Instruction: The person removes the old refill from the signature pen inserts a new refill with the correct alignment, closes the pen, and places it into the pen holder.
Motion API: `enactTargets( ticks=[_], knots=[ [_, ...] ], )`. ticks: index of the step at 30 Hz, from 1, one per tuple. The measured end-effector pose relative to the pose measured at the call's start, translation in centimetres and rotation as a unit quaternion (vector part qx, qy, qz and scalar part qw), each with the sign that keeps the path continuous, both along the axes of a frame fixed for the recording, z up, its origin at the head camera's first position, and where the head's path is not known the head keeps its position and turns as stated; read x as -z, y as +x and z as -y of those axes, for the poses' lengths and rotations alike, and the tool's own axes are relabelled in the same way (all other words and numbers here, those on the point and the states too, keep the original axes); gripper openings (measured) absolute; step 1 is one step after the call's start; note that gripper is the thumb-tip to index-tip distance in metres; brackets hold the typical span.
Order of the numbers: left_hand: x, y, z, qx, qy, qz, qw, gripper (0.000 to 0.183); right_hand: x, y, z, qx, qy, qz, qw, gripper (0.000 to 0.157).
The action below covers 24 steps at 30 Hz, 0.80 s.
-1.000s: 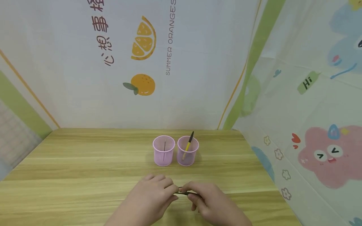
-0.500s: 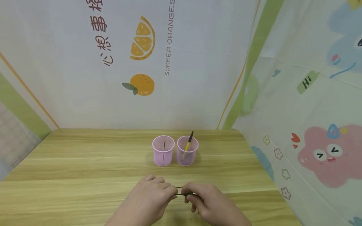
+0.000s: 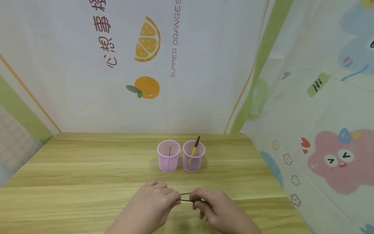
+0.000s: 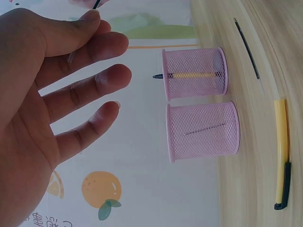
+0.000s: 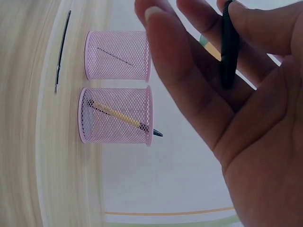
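Note:
My left hand (image 3: 155,204) pinches a thin dark pen refill (image 3: 184,200) between thumb and forefinger. Its clear end pokes out behind the fingertips in the left wrist view, while the other fingers (image 4: 97,80) are spread. Opposite, my right hand (image 3: 217,208) holds a black pen grip section (image 5: 229,47), and the refill spans the gap between the hands. On the table lie another dark refill (image 4: 247,47) and a yellow pen barrel with a black clip (image 4: 281,151). The barrel cannot be made out in the head view.
Two pink mesh pen cups stand side by side beyond the hands. The left cup (image 3: 168,162) contains a thin refill; the right cup (image 3: 192,164) contains a yellow-and-black pen, leaning. Behind the wooden table (image 3: 87,172) hangs a printed cloth (image 3: 198,97), with another along the right.
My left hand has drawn slightly left from the right hand, and more of the refill shows between them. The right hand has barely moved. The cups stay put.

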<state>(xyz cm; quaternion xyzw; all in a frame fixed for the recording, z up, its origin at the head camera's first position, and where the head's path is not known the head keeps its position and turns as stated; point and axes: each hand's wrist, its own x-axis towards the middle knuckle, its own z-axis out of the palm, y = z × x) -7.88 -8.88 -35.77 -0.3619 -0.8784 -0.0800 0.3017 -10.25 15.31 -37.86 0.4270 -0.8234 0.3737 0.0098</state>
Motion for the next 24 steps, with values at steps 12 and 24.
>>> enactTargets(
  ticks=[12, 24],
  knots=[
    [0.05, 0.0, 0.39, 0.003, 0.01, -0.003, 0.9999, 0.013, 0.21, -0.12, -0.39, 0.011, 0.009, 0.012, 1.0, 0.02],
    [-0.21, -0.04, 0.89, -0.004, 0.012, 0.006, 0.9999, 0.009, 0.09, -0.08, -0.76, 0.018, 0.002, 0.013, 1.0, 0.022]
  ],
)
